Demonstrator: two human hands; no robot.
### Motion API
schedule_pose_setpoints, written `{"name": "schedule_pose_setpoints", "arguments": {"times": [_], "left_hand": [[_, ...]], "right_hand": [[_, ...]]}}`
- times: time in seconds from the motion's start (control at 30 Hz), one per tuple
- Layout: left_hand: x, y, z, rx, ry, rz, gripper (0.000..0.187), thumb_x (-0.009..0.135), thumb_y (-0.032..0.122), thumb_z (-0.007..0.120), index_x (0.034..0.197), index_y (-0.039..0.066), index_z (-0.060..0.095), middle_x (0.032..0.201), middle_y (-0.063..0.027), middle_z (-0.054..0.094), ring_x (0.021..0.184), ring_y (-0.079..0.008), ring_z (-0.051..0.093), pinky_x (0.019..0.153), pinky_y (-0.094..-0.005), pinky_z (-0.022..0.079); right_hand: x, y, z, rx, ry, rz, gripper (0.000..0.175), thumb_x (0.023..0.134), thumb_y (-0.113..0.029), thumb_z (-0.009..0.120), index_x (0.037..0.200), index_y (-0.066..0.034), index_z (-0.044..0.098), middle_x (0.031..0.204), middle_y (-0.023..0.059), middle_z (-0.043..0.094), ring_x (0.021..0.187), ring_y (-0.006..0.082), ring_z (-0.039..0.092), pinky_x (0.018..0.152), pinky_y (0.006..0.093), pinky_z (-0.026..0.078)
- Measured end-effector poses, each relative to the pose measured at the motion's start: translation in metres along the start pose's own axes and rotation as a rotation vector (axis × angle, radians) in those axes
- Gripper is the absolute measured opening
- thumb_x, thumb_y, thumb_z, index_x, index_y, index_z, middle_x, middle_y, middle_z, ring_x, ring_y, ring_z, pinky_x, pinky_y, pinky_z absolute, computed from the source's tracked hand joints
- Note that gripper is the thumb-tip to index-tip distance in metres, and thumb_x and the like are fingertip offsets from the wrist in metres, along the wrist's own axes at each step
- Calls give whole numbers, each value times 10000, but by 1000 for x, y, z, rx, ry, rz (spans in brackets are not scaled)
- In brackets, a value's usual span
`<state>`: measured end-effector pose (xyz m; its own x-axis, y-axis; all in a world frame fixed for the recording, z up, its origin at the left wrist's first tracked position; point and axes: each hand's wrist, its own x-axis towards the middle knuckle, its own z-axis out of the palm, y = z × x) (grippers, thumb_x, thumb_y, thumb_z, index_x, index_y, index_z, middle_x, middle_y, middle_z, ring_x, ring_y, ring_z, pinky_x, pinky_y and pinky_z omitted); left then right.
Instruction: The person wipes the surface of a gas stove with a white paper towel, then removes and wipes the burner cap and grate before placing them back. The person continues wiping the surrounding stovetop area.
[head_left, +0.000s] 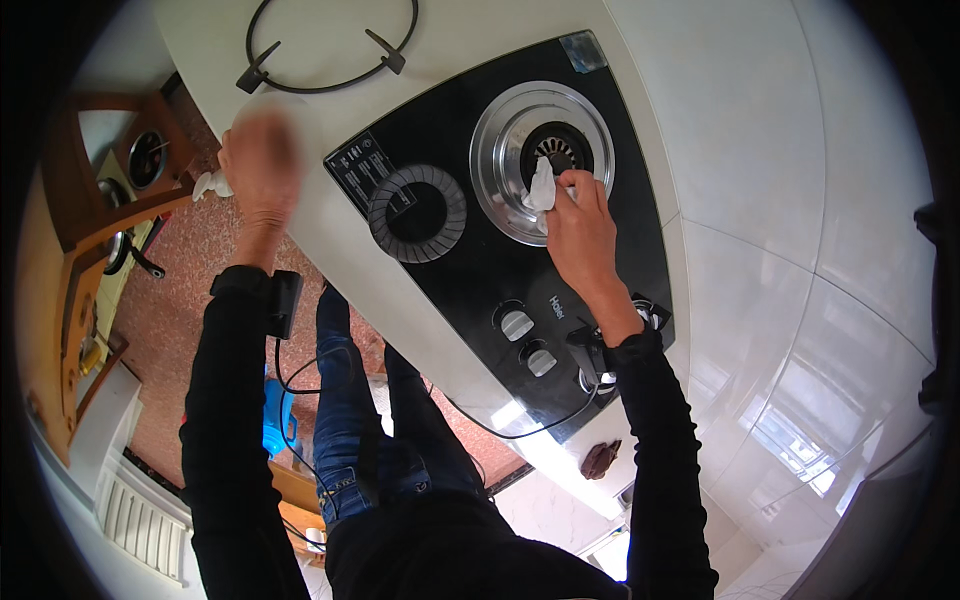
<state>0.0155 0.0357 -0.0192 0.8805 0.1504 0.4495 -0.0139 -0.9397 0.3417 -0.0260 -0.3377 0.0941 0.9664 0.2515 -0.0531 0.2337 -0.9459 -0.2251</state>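
Note:
My right hand (581, 229) grips a crumpled white tissue (541, 187) at the lower rim of the round dark burner opening. Around that opening lies a shiny metal drip pan (499, 139), set in the black Haier gas hob (450, 124). A dark ribbed ring (382, 232) rests on the hob's glass, left of the pan. My left hand (262, 157) is blurred, over the pale counter's edge beyond the hob's left corner. Something white (213, 185) shows beside it, partly hidden; whether this hand holds it is unclear.
A black pan support ring (330, 89) lies on the pale countertop (442, 330). Two control knobs (516, 324) stand up from the hob. A brown crumpled item (600, 459) lies near the hob's lower end. White wall tiles (750, 165) border the right side. Black cables hang from my wrists.

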Motion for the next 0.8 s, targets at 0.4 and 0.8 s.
{"name": "schedule_pose_setpoints", "arguments": {"times": [0.4,0.8], "left_hand": [[-2,-1,3,17,4,-4,109,935,144,635,1039,176,632,918,-28,597,876,-302,561,794,-438,422],[-2,0,3,13,14,-22,121,926,135,633,1040,173,636,935,-32,610,899,-308,571,812,-445,429]], "right_hand": [[2,20,1,-16,0,-116,331,805,34,668,1118,-53,733,1119,40,571,1021,286,546,848,405,508],[-5,28,7,-99,-3,-98,346,766,41,645,1078,-56,761,1222,39,544,1106,281,492,977,420,428]]}}
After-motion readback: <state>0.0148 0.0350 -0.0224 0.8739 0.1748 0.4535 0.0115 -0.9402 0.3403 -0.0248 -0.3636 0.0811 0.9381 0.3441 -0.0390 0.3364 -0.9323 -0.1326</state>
